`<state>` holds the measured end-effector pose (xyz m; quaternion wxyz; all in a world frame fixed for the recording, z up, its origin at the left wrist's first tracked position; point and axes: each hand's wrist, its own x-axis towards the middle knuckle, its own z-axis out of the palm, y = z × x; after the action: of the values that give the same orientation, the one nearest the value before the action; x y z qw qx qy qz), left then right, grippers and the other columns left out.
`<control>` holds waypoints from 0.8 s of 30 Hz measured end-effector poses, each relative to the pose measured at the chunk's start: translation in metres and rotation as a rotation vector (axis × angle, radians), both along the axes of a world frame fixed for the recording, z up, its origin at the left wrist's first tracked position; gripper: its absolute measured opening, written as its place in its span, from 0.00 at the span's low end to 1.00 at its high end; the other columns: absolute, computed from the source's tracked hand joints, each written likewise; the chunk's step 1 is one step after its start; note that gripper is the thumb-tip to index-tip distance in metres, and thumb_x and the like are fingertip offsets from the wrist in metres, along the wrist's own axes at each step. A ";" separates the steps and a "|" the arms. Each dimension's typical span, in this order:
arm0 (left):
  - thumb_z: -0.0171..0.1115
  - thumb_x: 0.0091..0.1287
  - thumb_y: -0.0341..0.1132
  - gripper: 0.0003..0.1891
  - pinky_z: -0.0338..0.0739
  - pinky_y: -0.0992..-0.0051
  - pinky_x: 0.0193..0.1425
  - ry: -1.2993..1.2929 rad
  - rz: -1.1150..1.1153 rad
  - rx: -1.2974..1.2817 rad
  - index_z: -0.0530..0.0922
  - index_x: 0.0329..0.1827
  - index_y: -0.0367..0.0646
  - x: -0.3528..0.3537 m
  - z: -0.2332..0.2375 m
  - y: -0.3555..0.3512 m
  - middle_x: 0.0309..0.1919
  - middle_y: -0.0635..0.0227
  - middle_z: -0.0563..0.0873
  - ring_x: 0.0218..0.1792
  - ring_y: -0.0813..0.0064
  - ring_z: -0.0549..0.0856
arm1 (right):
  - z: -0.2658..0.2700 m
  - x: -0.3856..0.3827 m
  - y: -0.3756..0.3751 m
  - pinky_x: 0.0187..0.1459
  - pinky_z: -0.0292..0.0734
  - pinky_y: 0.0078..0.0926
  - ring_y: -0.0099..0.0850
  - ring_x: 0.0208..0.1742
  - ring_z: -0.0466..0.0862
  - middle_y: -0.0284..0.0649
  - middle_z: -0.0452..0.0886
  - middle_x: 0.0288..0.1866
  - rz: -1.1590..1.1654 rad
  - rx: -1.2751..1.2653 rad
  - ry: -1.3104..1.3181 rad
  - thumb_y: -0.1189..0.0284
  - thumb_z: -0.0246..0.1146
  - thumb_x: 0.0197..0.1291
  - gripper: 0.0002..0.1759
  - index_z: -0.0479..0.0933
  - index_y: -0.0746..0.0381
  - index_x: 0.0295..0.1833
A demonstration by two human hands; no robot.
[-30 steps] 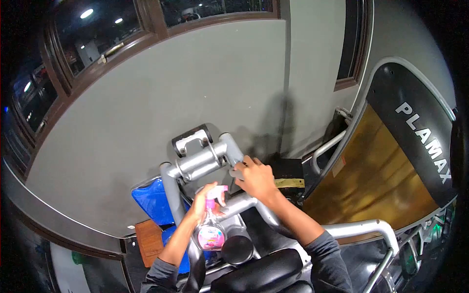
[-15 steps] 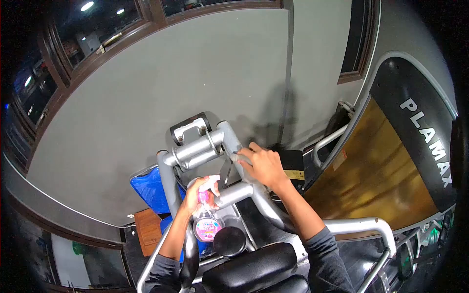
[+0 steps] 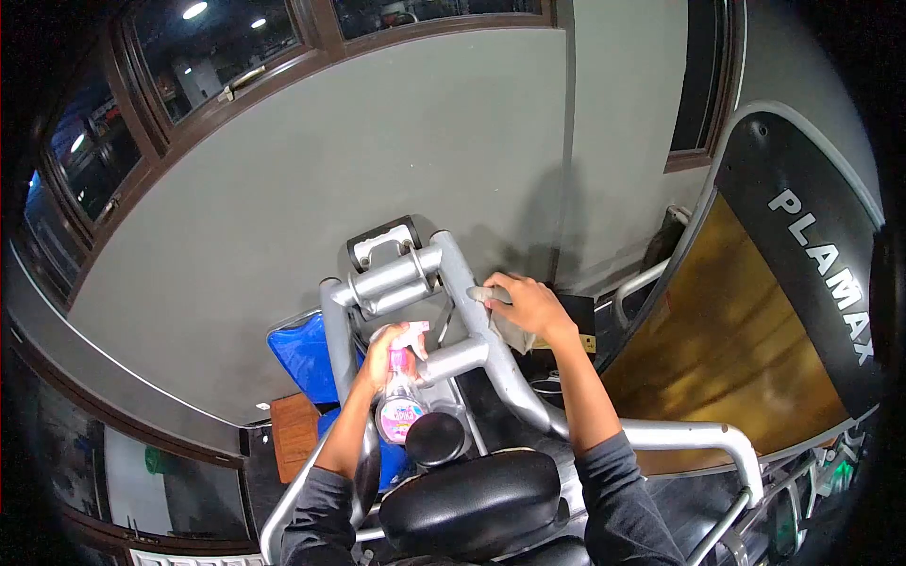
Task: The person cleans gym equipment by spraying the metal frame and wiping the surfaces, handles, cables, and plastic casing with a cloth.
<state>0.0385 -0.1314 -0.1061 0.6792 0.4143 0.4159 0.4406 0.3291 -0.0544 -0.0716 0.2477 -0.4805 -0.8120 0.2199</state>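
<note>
My left hand (image 3: 379,358) is wrapped round the neck of a clear spray bottle (image 3: 400,415) with a pink collar and a white-pink trigger. The bottle is upright, just behind a round black pad (image 3: 436,439). My right hand (image 3: 530,307) grips a pale cloth (image 3: 510,330) beside the right upright of a silver tubular frame (image 3: 462,278). Part of the cloth hangs below the fingers. The frame's crossbars stand between and beyond my hands.
Black padded cushions (image 3: 472,505) lie nearest me. A blue seat (image 3: 304,357) and brown board (image 3: 294,436) are at left. The large PLAMAX panel (image 3: 717,330) stands at right, with a silver handle bar (image 3: 694,434) before it. A grey wall (image 3: 377,141) rises behind.
The camera view has shifted slightly. My right hand with the cloth has moved to the outer side of the right upright, and more of the cloth shows. My left hand still holds the bottle.
</note>
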 end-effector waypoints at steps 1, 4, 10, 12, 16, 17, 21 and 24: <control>0.53 0.70 0.55 0.25 0.84 0.61 0.22 0.003 0.000 0.002 0.79 0.42 0.37 0.000 -0.001 0.000 0.30 0.55 0.85 0.13 0.71 0.80 | 0.003 0.001 0.000 0.55 0.75 0.45 0.49 0.53 0.83 0.49 0.84 0.49 0.026 -0.080 0.002 0.53 0.68 0.57 0.25 0.74 0.55 0.55; 0.53 0.70 0.55 0.25 0.84 0.62 0.21 0.023 -0.004 0.075 0.79 0.41 0.36 0.000 0.002 0.001 0.30 0.55 0.85 0.13 0.71 0.80 | -0.010 0.019 0.016 0.53 0.74 0.41 0.48 0.51 0.83 0.51 0.83 0.47 0.234 -0.313 0.038 0.53 0.68 0.57 0.26 0.73 0.57 0.53; 0.53 0.67 0.54 0.26 0.83 0.62 0.20 0.027 0.041 0.040 0.79 0.42 0.34 0.003 0.002 -0.002 0.30 0.54 0.85 0.13 0.69 0.80 | -0.011 0.037 0.017 0.51 0.71 0.26 0.24 0.47 0.75 0.36 0.80 0.43 0.464 -0.542 -0.046 0.56 0.71 0.60 0.23 0.74 0.61 0.49; 0.53 0.65 0.51 0.25 0.83 0.62 0.20 0.013 0.024 0.056 0.79 0.41 0.32 0.001 0.003 -0.002 0.29 0.53 0.85 0.13 0.68 0.80 | -0.036 0.030 0.031 0.54 0.70 0.25 0.23 0.50 0.75 0.36 0.81 0.46 0.483 -0.398 0.238 0.59 0.68 0.64 0.21 0.73 0.62 0.52; 0.52 0.64 0.49 0.24 0.82 0.63 0.20 0.025 0.024 0.106 0.79 0.39 0.30 0.002 0.002 -0.002 0.28 0.53 0.85 0.12 0.67 0.79 | -0.042 0.010 0.030 0.61 0.68 0.31 0.33 0.57 0.76 0.45 0.80 0.53 0.148 -0.347 0.147 0.55 0.60 0.70 0.25 0.70 0.64 0.60; 0.51 0.64 0.49 0.24 0.82 0.63 0.20 0.026 0.025 0.113 0.79 0.39 0.30 0.001 0.000 -0.001 0.28 0.53 0.85 0.12 0.67 0.79 | -0.057 0.017 0.039 0.64 0.66 0.34 0.38 0.60 0.75 0.50 0.78 0.57 0.243 -0.366 0.171 0.52 0.58 0.70 0.28 0.69 0.65 0.62; 0.50 0.65 0.49 0.25 0.81 0.64 0.19 0.013 0.044 0.109 0.79 0.38 0.30 0.001 -0.001 -0.001 0.27 0.53 0.84 0.12 0.67 0.79 | -0.020 0.040 0.022 0.75 0.55 0.33 0.42 0.78 0.62 0.54 0.64 0.77 0.398 -0.813 -0.246 0.41 0.62 0.61 0.52 0.60 0.71 0.76; 0.50 0.65 0.50 0.25 0.81 0.64 0.19 0.006 0.019 0.082 0.79 0.38 0.30 0.001 -0.002 0.000 0.27 0.53 0.84 0.12 0.67 0.79 | -0.029 0.040 0.023 0.72 0.60 0.33 0.41 0.72 0.69 0.53 0.70 0.72 0.349 -0.728 -0.220 0.41 0.61 0.63 0.46 0.68 0.70 0.71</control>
<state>0.0399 -0.1316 -0.1078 0.6563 0.4392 0.4032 0.4625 0.3692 -0.0310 -0.1007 -0.0673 -0.4124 -0.7722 0.4786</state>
